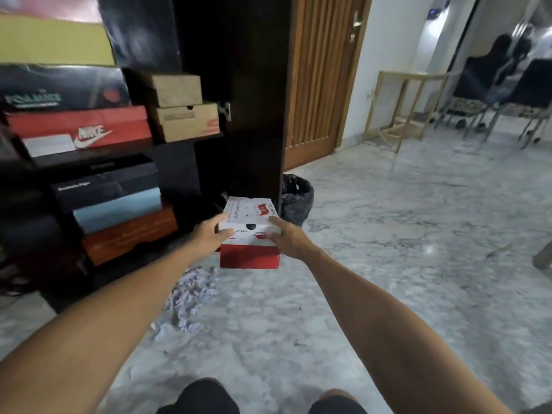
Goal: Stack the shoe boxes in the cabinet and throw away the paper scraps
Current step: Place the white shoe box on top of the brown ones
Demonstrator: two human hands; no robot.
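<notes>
- A person holds a white-and-red shoe box (249, 231) between both hands at the foot of a dark cabinet (254, 85), at 12 o'clock from the knees showing at the bottom edge of the head view.
- The left hand (209, 233) grasps the box's left side, thumb curled onto the white lid and fingers wrapped against the side wall.
- The right hand (286, 237) grasps the box's right front corner, fingers curled over the lid's edge.
- The box's red lower half faces the camera; whether its base touches the floor cannot be told.
- A pile of paper scraps (188, 297) lies on the marble floor (388, 249) at 7 o'clock from the box, between the left forearm and the cabinet's base.
- A black-lined bin (297, 201) stands just beside the cabinet's side panel, at 1 o'clock from the box.
- On the cabinet's lower shelf, at 9 o'clock from the box, a black box (107, 185) sits on a pale blue box (118, 209), which sits on an orange box (128, 236).
- On the shelf above, a red Nike box (80, 127) lies under a black box with white lettering (62, 88); to their right, two brown cardboard boxes (182, 112) are stacked one on the other.
- A wooden slatted door (322, 79) stands at 1 o'clock beyond the cabinet; a bare wooden frame table (409, 97) and chairs (501, 94) stand well apart at 2 o'clock.
</notes>
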